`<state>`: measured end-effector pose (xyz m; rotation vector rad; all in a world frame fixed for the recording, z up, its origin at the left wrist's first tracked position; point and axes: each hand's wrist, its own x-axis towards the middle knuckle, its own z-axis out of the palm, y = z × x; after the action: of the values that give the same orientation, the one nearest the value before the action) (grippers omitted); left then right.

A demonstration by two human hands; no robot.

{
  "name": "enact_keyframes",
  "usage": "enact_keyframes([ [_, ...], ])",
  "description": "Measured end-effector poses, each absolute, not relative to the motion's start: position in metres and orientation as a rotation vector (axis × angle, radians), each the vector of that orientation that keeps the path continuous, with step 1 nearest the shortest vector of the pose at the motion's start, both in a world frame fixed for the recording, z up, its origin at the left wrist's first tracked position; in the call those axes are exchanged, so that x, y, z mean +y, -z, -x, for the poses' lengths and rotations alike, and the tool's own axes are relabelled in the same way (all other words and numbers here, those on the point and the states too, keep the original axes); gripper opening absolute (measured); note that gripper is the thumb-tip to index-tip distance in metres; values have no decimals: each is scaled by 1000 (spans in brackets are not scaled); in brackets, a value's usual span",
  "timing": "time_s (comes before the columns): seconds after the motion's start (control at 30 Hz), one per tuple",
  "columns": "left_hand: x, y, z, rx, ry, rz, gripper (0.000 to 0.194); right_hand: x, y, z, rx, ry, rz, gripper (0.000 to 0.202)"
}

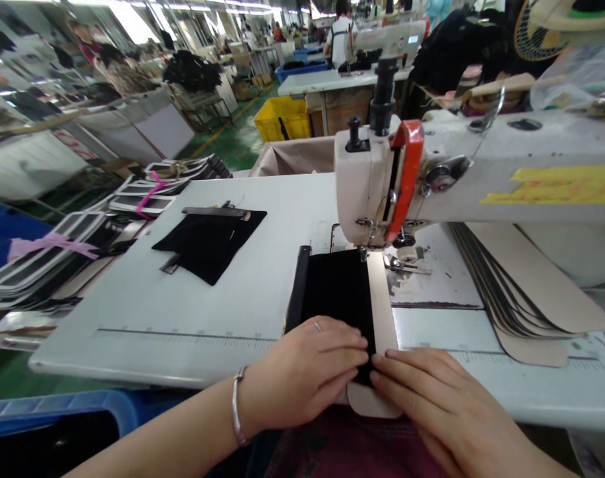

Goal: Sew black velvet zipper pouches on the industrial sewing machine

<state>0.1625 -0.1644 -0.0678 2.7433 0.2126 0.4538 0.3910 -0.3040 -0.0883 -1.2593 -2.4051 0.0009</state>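
Observation:
A black fabric piece (337, 285) lies over a long beige panel (383, 305) with rounded ends, under the needle area (364, 253) of a sewing machine (461, 166). A dark strip (298, 285) runs along the fabric's left edge. My left hand (307, 365) rests flat on the near part of the fabric, fingers stretched to the right. On the near right side of the panel lies my right hand (432, 392), its fingers extended and their tips close to the left fingertips. The near end of the panel overhangs the table edge.
Black fabric pieces with dark strips (212, 245) lie on the white table (232, 305) at left. Several beige panels (541, 285) are fanned out at right. Tied panel bundles (58, 252) stand beyond the left edge. A blue bin (123, 411) sits below, near left.

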Motion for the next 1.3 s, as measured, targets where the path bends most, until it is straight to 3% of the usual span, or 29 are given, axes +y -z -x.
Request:
enact_keyframes([
  [0.13,-146,72,-175,312,-326,-2837,42,-300,86,-392,-2425,18,1236,45],
  [0.63,-122,77,-188,302,-330,-2909,42,-279,92,-400,-2307,-202,1365,47],
  [0.8,-137,75,-177,114,-446,-2821,19,-284,99,-404,-2222,-255,1370,41],
  [1.3,-131,79,-182,65,-499,-2922,23,-273,88,-404,-2333,-116,1276,44],
])
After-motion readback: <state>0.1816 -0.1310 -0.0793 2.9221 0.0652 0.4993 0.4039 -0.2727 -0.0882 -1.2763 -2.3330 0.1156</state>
